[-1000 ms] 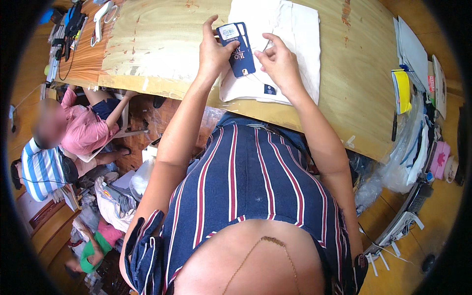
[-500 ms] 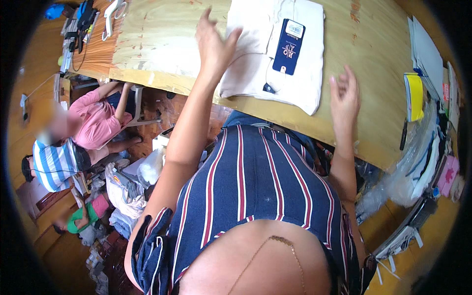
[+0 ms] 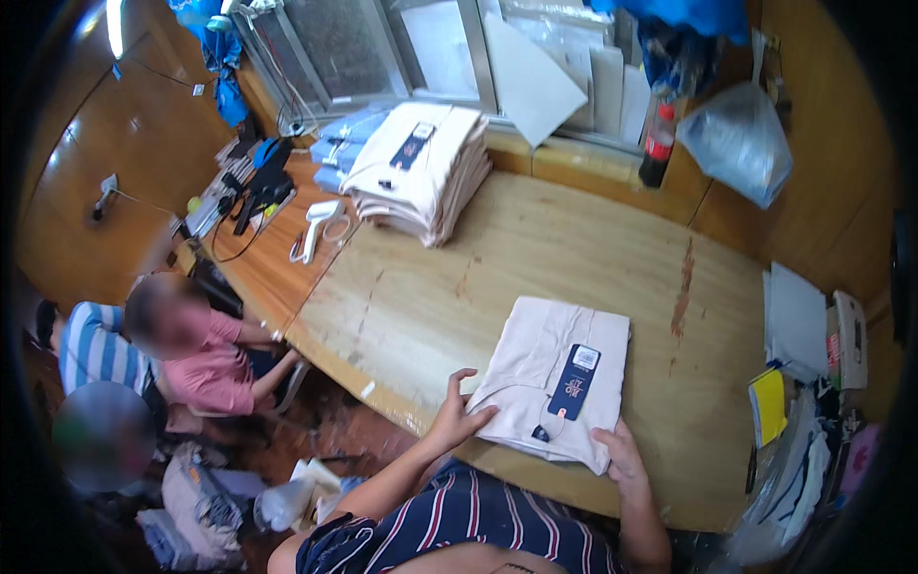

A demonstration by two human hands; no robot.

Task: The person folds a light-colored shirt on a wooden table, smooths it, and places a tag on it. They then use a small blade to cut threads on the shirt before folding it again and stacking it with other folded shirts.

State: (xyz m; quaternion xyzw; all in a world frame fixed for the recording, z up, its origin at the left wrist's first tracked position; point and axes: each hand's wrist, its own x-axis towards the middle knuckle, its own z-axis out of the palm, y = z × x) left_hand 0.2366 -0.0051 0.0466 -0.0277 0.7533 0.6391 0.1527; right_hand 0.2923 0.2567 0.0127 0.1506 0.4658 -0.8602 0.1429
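Observation:
A pale cream folded shirt [image 3: 521, 373] lies at the table's near edge, with a dark blue hang tag [image 3: 574, 383] on top. A small dark piece on a cord [image 3: 541, 433] rests below the tag. My left hand [image 3: 459, 418] is at the shirt's left edge, fingers spread and curved, the thumb reaching its side. At the near right corner, my right hand [image 3: 623, 453] has its thumb on the cloth and the fingers along the edge, partly hidden.
A stack of similar folded shirts [image 3: 459, 182] stands at the back, beside blue folded garments [image 3: 339, 153]. A white handheld tool [image 3: 323, 218] lies on the left. A bottle [image 3: 658, 148] stands on the sill. Papers [image 3: 796, 316] line the right. Two people sit left.
The view has tilted up, showing the far table and window. My hands have come down to the shirt's near sides; the right now touches its corner.

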